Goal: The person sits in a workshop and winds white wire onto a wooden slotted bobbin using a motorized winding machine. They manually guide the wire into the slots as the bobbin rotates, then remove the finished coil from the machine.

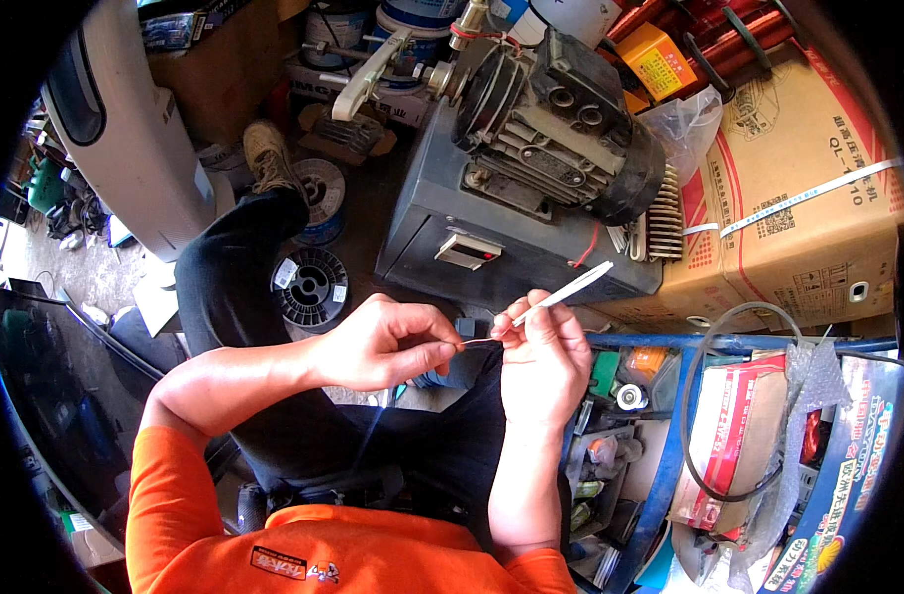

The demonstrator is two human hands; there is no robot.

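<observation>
Dressed in a bright orange short-sleeved shirt with a dark-edged rectangular patch, black cloth trousers, tan laced shoe.

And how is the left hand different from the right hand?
The left hand points across the picture, while the right hand points up. The left hand pinches just a thin wire; the right hand also holds a slim white stick. Both hands are bare.
</observation>
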